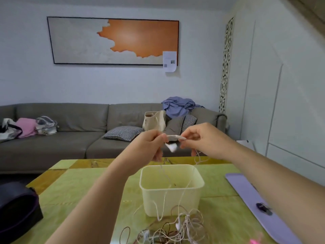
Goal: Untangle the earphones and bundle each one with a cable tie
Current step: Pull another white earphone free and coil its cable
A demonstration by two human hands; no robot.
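Room: a grey sofa (70,131) lines the back wall at 12 o'clock, and a green-clothed table (73,187) fills the foreground.
Head view, hands: the left hand (149,143) and right hand (204,140) are raised above the table. Each pinches one end of a short white strip (175,137), likely a cable tie. A white earbud-like piece (172,147) hangs just below it.
Cord: thin strands (163,199) trail from the hands down over the cream tub (171,196) to the tangled earphones (177,228) at 6 o'clock.
Handling: probably feather-light, limp and quick to snag. Hold near knots or plugs and avoid tugging the buds.
Edges: the tub rim could catch a loop. A purple mat (246,189) lies at 4 o'clock and a black object (17,208) at 8 o'clock.
Open room: there is air between hands and tub, and green cloth shows at 7 o'clock.
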